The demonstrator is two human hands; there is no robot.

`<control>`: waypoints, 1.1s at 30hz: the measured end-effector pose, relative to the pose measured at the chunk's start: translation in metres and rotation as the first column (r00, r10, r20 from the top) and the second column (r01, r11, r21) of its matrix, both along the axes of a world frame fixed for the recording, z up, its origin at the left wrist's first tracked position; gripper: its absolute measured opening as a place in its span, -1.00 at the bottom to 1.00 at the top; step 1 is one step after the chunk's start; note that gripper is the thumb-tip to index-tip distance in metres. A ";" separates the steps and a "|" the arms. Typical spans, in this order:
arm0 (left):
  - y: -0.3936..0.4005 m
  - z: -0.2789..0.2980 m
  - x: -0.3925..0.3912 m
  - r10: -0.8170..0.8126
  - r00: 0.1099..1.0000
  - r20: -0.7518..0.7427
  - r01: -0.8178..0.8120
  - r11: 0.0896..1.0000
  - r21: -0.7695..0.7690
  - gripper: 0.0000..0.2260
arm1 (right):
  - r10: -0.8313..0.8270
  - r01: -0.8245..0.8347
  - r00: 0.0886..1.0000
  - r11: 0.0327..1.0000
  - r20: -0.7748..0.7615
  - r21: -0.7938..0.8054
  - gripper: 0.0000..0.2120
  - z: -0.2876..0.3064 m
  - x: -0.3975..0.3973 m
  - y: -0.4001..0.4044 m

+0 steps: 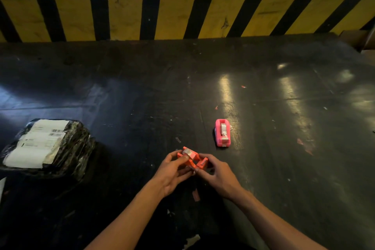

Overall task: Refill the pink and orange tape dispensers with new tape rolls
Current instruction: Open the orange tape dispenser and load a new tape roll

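Our left hand has its thumb pressed over the clear tape roll seated in the small orange plastic tape dispenser, with the fingers curled underneath. Our right hand pinches the cutter end of the same dispenser, fingers closed round it. We hold it just above the dark, scuffed tabletop.

The pink plastic tape dispenser stands apart to the right, a roll visible in its well.

We judge the likeliest slip is the roll popping off its seat if the thumb eases, or the loose tape end sticking to our fingers.

Open table lies ahead and right. A black film-wrapped parcel with white labels sits well left, and the yellow-and-black striped barrier bounds the far edge.
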State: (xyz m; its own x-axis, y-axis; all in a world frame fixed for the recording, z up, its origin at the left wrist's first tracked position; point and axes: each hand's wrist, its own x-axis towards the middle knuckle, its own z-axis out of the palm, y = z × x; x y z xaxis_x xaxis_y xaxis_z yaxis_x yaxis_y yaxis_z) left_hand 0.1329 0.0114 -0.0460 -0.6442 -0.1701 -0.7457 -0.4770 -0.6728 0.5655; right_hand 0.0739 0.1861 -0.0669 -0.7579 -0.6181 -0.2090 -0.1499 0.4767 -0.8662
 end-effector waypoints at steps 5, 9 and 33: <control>-0.006 -0.001 0.005 -0.029 0.999 -0.042 0.028 0.999 -0.023 -0.61 | -0.053 0.162 0.879 0.968 0.473 -0.193 -0.71 0.010 -0.003 0.003; -0.006 0.003 0.006 -0.096 0.992 -0.083 0.093 0.995 -0.044 -0.59 | -0.029 0.214 0.754 0.955 0.656 -0.204 -0.71 0.013 -0.006 0.002; -0.002 -0.002 0.007 -0.071 0.995 -0.071 0.058 0.982 -0.179 -0.50 | 0.041 -0.065 0.974 0.993 0.223 0.102 -0.42 -0.001 -0.006 -0.004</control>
State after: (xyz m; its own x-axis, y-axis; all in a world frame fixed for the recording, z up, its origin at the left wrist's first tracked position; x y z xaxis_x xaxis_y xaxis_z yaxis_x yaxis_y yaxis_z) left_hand 0.1395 0.0093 -0.0482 -0.7120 -0.2507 -0.6559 -0.4670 -0.5286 0.7089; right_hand 0.0683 0.1823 -0.0675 -0.6524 -0.6210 -0.4343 0.0108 0.5654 -0.8247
